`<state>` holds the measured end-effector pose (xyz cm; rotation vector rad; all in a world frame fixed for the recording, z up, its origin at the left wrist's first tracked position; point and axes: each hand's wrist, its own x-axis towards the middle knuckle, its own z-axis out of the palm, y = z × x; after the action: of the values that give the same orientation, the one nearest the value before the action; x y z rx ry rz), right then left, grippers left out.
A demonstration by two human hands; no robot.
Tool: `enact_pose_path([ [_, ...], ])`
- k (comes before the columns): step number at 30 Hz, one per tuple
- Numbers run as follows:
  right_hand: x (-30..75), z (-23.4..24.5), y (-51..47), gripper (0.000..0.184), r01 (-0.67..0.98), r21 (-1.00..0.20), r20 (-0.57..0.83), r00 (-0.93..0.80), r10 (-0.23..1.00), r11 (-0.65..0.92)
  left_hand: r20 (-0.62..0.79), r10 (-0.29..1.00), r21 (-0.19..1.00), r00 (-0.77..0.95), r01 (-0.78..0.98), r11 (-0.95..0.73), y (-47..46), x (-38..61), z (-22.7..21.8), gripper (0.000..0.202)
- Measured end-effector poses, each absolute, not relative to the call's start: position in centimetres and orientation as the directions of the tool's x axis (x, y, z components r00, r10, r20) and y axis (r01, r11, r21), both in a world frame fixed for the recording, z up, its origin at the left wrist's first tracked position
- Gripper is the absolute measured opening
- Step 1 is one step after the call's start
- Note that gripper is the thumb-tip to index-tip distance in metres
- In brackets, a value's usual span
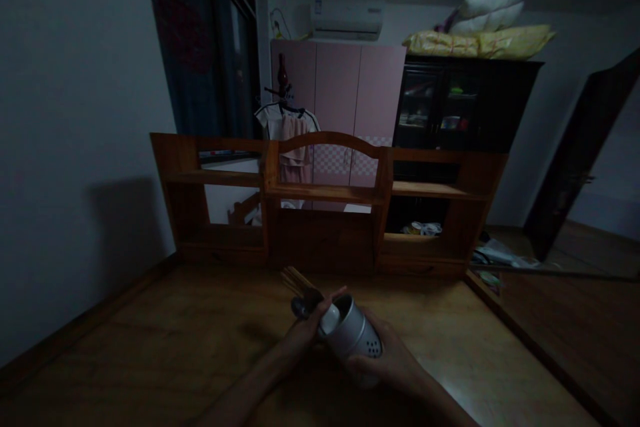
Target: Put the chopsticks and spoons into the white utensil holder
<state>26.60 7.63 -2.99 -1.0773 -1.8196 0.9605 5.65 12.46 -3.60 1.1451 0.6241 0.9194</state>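
Observation:
My right hand (393,353) is wrapped round a grey metal utensil holder (353,333) with small holes near its base. The holder tilts, its mouth facing up and to the left. At that mouth, my left hand (306,332) is closed round a bundle of utensils. Thin wooden chopsticks (296,278) stick out past its fingers to the upper left, beside a dark rounded spoon bowl (299,307). A pale, smooth piece (330,317), whose kind I cannot make out, shows between the left hand and the holder's rim.
Beneath both hands lies a wooden surface (200,327). A wooden shelf unit (325,240) with open compartments stands along its far side. A white wall (90,113) borders the left. Farther back are a pink wardrobe (337,93), a dark cabinet (465,100) and hanging clothes (295,137).

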Motion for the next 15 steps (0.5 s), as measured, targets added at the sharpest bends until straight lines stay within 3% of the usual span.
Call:
enact_pose_path([
  [5,26.36,-2.47,7.48,0.078,0.273,-0.92,0.194,-0.31,0.931,0.283,0.072,0.843,0.923,0.534,-0.357,0.147,12.43,5.74,-3.81,0.054],
  [9,26.19,-2.04,7.48,0.069,0.141,-0.962,0.173,-0.352,0.92,0.235,0.117,0.839,0.905,0.531,-0.405,0.13,12.78,5.98,-4.32,0.052],
  [15,26.26,-2.5,7.84,0.061,-0.039,-0.985,0.172,-0.413,0.895,0.171,0.074,0.864,0.924,0.499,-0.361,0.129,12.51,5.98,-3.76,0.051],
])
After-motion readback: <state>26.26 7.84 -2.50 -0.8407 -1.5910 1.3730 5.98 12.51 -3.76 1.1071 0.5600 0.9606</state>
